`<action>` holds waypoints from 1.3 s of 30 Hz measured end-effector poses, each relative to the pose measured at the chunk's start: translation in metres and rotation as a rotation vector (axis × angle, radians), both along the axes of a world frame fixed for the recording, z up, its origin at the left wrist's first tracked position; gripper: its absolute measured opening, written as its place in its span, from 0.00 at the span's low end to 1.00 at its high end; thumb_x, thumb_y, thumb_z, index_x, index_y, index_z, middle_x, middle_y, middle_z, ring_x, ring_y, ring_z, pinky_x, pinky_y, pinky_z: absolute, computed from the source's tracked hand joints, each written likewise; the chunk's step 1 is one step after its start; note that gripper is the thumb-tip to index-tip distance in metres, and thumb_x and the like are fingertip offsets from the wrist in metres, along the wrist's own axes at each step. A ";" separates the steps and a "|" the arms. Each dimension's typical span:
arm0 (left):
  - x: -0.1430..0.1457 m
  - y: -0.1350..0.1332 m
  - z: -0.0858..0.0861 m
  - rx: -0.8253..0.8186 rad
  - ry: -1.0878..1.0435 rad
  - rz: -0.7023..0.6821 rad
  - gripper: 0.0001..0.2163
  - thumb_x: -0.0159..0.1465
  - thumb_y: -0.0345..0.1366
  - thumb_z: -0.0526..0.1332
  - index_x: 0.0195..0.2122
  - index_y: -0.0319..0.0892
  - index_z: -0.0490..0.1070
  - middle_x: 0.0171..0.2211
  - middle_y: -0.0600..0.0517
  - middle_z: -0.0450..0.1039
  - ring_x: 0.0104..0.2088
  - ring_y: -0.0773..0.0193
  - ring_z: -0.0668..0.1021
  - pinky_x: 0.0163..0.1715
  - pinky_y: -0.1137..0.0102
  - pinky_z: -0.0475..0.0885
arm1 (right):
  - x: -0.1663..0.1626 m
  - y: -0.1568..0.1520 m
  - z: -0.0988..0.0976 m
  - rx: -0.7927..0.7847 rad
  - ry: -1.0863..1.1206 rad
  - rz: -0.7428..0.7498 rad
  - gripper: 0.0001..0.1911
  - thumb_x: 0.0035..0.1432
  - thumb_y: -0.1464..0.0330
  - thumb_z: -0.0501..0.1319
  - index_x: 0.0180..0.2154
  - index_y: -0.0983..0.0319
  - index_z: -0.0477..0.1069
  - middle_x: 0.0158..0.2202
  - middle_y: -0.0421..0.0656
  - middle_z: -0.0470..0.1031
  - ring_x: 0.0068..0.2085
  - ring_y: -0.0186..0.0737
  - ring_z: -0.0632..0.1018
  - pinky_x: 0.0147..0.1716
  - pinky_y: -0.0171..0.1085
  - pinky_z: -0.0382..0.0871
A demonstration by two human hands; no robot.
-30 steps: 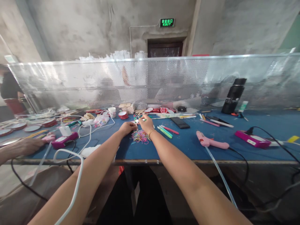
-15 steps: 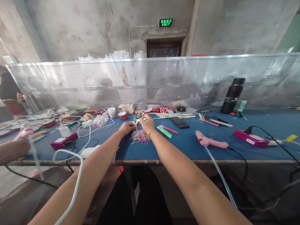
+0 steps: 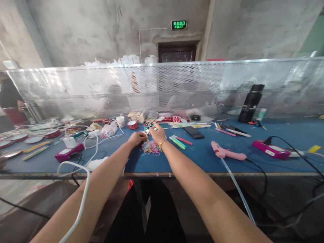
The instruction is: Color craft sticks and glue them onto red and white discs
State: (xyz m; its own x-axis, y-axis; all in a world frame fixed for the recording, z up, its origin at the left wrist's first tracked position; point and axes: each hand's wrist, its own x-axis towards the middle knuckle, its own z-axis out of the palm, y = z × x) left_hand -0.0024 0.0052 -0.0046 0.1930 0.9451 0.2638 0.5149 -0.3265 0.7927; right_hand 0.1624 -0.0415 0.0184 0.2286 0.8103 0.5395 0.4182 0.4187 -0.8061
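Observation:
Both my arms reach out over the blue table (image 3: 192, 158). My left hand (image 3: 137, 138) and my right hand (image 3: 158, 133) meet just behind a small heap of coloured rubber bands (image 3: 151, 147). Each hand is closed in a pinch around a small bundle of coloured sticks (image 3: 150, 129), green and red at the tips. A bracelet circles my right wrist. To the right of my right hand lie loose pink and green sticks (image 3: 180, 141).
A pink glue gun (image 3: 226, 153) with a clear glue stick lies right of centre, and a black phone (image 3: 193, 132) behind it. Purple power boxes (image 3: 271, 150) (image 3: 69, 152) sit on either side with cables. A black flask (image 3: 249, 103) stands before the perforated metal screen (image 3: 162, 86).
The neighbour's hand with a pink glue gun at the far left has left the view. My own hands have stayed in place over the rubber bands.

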 end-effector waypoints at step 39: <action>0.001 -0.002 0.002 0.006 0.010 -0.004 0.12 0.46 0.44 0.70 0.24 0.40 0.78 0.20 0.55 0.74 0.22 0.70 0.69 0.25 0.72 0.62 | 0.000 0.000 0.002 -0.021 -0.011 0.000 0.07 0.51 0.63 0.56 0.25 0.58 0.68 0.27 0.39 0.75 0.34 0.39 0.72 0.36 0.34 0.63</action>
State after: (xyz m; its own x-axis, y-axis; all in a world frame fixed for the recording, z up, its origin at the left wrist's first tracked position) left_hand -0.0010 0.0033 -0.0031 0.1996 0.9426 0.2677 0.5216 -0.3335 0.7854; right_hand 0.1628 -0.0417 0.0200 0.2230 0.8213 0.5251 0.4271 0.4019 -0.8100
